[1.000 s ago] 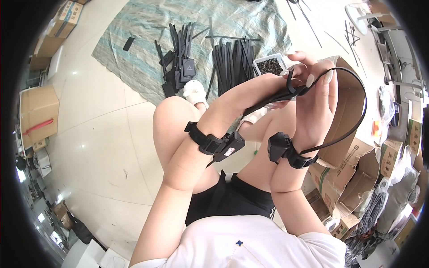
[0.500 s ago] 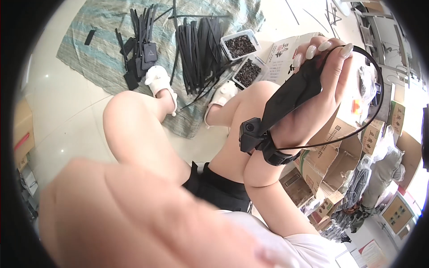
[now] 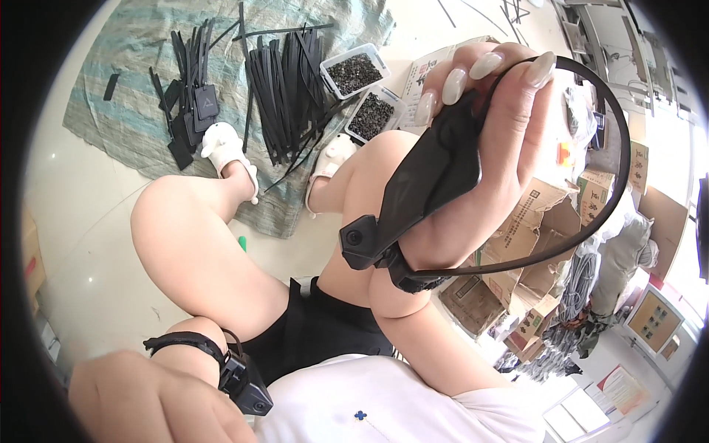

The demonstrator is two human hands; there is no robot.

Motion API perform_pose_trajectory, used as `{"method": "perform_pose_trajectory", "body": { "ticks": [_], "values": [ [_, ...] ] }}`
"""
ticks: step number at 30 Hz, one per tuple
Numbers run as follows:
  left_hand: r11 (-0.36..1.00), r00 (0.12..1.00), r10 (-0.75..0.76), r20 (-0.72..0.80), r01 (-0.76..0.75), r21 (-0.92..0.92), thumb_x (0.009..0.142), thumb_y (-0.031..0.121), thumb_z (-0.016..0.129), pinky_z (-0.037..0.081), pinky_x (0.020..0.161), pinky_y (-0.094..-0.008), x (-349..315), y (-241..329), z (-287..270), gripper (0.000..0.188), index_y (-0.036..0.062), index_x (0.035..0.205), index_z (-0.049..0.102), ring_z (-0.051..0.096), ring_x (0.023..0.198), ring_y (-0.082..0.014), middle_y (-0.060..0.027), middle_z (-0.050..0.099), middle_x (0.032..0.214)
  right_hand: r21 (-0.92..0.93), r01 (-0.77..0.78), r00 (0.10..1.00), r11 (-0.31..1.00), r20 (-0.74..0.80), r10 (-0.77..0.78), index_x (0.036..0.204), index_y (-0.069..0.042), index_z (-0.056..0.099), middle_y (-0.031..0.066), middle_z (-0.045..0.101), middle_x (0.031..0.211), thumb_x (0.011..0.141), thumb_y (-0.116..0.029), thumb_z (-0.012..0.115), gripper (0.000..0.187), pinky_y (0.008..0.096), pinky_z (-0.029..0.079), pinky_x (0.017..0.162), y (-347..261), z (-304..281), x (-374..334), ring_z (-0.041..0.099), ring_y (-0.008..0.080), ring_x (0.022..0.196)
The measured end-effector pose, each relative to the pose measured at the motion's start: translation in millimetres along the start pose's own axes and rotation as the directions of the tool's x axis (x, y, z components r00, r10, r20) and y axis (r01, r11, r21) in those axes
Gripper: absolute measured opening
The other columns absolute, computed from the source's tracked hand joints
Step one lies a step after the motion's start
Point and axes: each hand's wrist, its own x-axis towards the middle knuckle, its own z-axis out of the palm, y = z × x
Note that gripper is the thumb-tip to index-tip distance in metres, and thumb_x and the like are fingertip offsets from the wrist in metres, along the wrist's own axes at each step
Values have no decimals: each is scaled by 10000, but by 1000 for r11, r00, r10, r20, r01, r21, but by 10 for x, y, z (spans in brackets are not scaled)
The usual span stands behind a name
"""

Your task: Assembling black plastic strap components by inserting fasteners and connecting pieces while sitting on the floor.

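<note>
My right hand [image 3: 509, 125] is raised at the upper right, its fingers closed on a black luggage tag [image 3: 421, 184]. From the fingertips the tag's thin black strap [image 3: 626, 140] bows out in a wide loop and comes back near the wrist. A small black camera [image 3: 359, 238] is banded to that wrist. Close to the lens at the lower left is my left hand [image 3: 148, 399], bent back with its knuckles showing. Its fingertips run out of the picture, so what they hold, if anything, is hidden. Another camera [image 3: 247, 387] sits on the left wrist.
On a striped woven sheet [image 3: 111, 74] lie black tags [image 3: 205, 102] with straps, a bundle of black strips [image 3: 284, 96] and two clear tubs [image 3: 371, 117] of small dark pieces. Cardboard boxes [image 3: 532, 221] and bagged goods crowd the right side.
My left hand has drawn back toward the lower left, uncovering its wrist camera and my lap. The whole scene sits further left in the picture. My right hand still grips the tag.
</note>
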Motion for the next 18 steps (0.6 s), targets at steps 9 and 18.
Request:
{"method": "perform_pose_trajectory", "body": {
  "ticks": [9,18],
  "values": [
    [995,1000,-23,11,23,-100,810,135,486,465,620,-345,9,50,5,215,-21,692,576,589,667,-211,-98,594,713,32,-47,994,998,97,43,868,-12,470,63,496,744,939,-217,437,220,213,358,548,6,-9,-36,444,105,603],
    [980,989,-104,-104,120,159,797,163,503,473,794,-359,92,507,-157,230,-50,819,586,601,894,-270,-187,599,921,-359,-132,974,924,124,187,870,-32,491,20,542,787,919,-144,486,122,178,387,603,-55,-97,-3,464,60,659]
  ]
}}
